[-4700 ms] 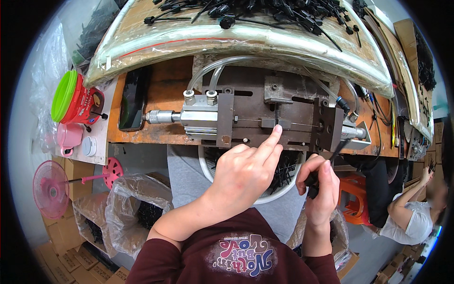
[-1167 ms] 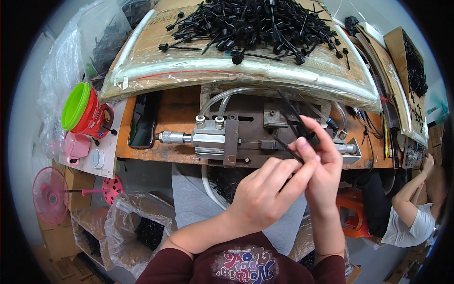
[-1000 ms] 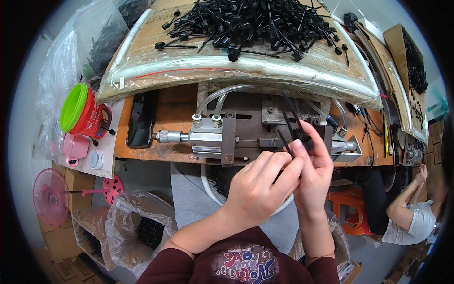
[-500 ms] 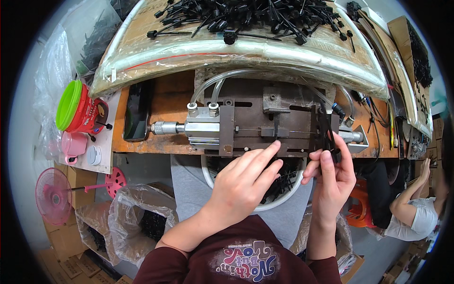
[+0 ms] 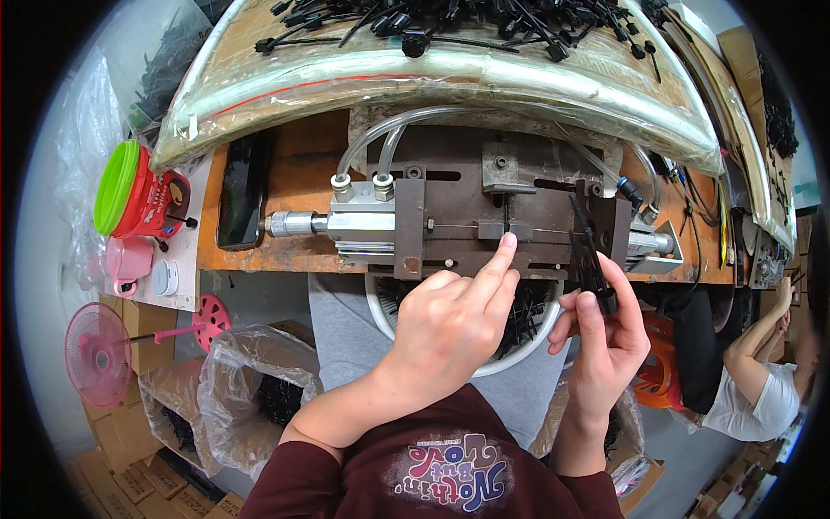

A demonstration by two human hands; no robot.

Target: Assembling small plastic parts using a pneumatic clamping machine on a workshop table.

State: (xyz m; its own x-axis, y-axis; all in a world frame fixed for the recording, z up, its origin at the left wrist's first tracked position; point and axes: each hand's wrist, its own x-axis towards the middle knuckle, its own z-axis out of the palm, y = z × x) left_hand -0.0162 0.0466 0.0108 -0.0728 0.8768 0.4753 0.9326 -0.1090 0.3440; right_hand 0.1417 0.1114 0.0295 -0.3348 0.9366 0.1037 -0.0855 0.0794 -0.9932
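Observation:
My left hand [image 5: 454,320] reaches over the front of a dark metal clamping fixture [image 5: 467,195]. Its index finger is stretched out, the tip on or just over a thin black rod [image 5: 507,211] standing across the small middle block [image 5: 491,230]. Its thumb is hidden beneath the hand. Between thumb and fingers, my right hand [image 5: 605,346] grips a few slim black plastic parts [image 5: 590,268], their upper ends slanting up before the fixture's right side. Silver air cylinders [image 5: 363,227] with clear hoses flank the fixture.
A plastic-wrapped tray [image 5: 285,91] of black stemmed parts overhangs the bench's back. At left stand a red-and-green bucket [image 5: 143,195] and pink cup [image 5: 130,259]. A white-rimmed tub [image 5: 380,316] sits at my lap, lined bags [image 5: 251,363] on the floor. Another person [image 5: 761,385] sits at right.
My left index finger has moved slightly forward, closer to the middle block. My right hand has come a little nearer with the black parts. The whole view has shifted slightly.

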